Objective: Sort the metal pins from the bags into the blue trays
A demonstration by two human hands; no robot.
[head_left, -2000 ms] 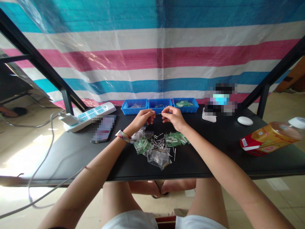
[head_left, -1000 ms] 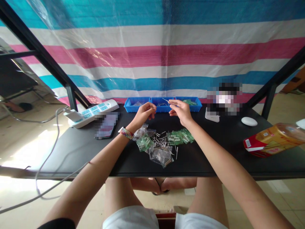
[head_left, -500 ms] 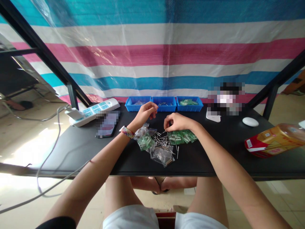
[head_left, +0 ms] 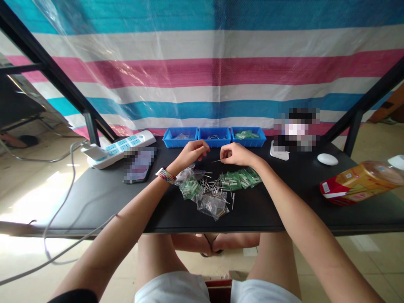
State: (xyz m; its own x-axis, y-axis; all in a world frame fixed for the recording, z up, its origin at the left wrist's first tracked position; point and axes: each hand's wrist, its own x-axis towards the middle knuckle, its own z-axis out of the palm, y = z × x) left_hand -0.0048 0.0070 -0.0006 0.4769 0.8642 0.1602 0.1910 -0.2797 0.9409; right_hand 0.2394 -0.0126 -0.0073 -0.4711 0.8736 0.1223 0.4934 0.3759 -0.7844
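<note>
My right hand (head_left: pixel 235 154) is raised just above the black table (head_left: pixel 284 198), its fingers pinched on a thin metal pin (head_left: pixel 216 160) that points left. My left hand (head_left: pixel 192 152) hovers a little to the left of it with fingers curled in a pinch; what it holds, if anything, is too small to make out. Below both hands lies a heap of loose metal pins (head_left: pixel 212 185), small green parts (head_left: pixel 240 179) and clear plastic bags (head_left: pixel 212 206). Three blue trays (head_left: pixel 214 143) stand in a row behind the hands.
A white power strip (head_left: pixel 121 148) and a phone (head_left: pixel 139 165) lie at the left. A white stand (head_left: pixel 279 153), a white puck (head_left: pixel 327 159) and a lying bottle (head_left: pixel 360 182) are at the right. A striped tarp hangs behind the table.
My right hand carried a pin back to the middle tray, dropped down to the heap, and has now risen again with a pin pinched. My left hand stayed nearly still.
</note>
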